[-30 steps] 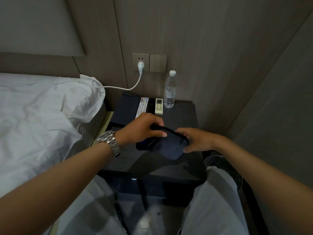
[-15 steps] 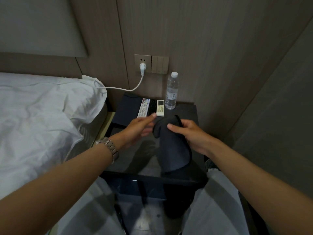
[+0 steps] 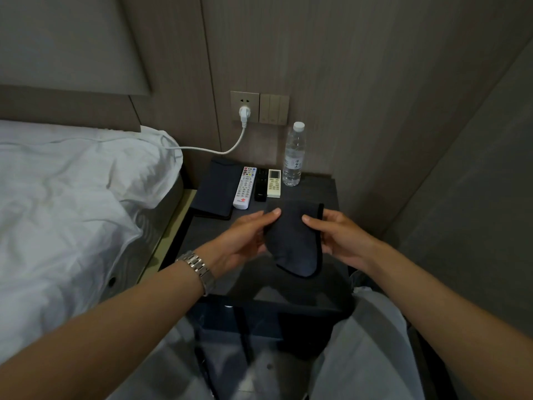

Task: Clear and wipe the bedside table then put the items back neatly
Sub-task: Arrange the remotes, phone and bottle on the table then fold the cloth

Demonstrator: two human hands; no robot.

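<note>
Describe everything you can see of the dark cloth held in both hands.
The dark cloth is a soft navy-grey fabric with a black stitched hem along its right and lower edges. It appears folded, its top edge straight and its lower end rounded and hanging down. The left hand and the right hand each pinch it near the top, thumbs on the near face. It is held above the front of the dark bedside table, just in front of the remotes.

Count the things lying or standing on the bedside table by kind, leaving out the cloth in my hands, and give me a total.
Remote controls: 3 (long white, slim black, short cream)
Clear plastic water bottles: 1
Flat dark folders: 1
Total: 5
</note>
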